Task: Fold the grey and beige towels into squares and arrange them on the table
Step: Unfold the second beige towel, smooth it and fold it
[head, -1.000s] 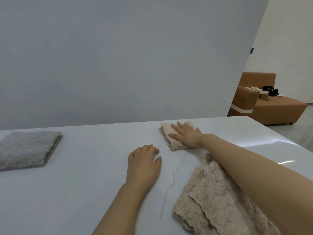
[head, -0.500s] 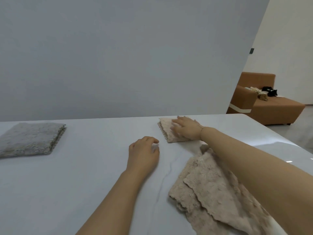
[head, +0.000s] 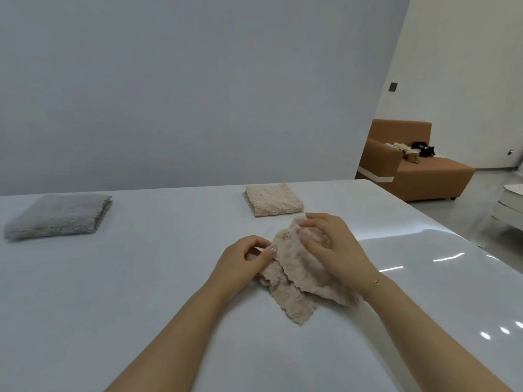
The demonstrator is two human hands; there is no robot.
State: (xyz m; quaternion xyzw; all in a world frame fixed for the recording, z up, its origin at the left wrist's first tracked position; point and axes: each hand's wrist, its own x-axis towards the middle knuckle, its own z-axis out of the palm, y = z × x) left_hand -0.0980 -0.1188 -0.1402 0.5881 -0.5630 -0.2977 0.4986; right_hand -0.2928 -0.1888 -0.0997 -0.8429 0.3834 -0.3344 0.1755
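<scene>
A crumpled beige towel point(head: 294, 281) lies on the white table point(head: 113, 292) in front of me. My left hand point(head: 240, 264) pinches its left edge. My right hand point(head: 331, 247) grips its upper part, fingers curled into the cloth. A folded beige towel point(head: 273, 200) sits as a square near the table's far edge, just beyond my hands. A folded grey towel point(head: 59, 216) rests at the far left of the table.
A grey wall point(head: 198, 94) runs behind the table. To the right, past the table's edge, stands a brown sofa point(head: 418, 171) with small items on it. A white piece of furniture point(head: 512, 210) is at the far right.
My right hand left the folded beige towel and came back to the crumpled one. My left hand moved from the bare table onto that towel's edge. Both hands now hold it.
</scene>
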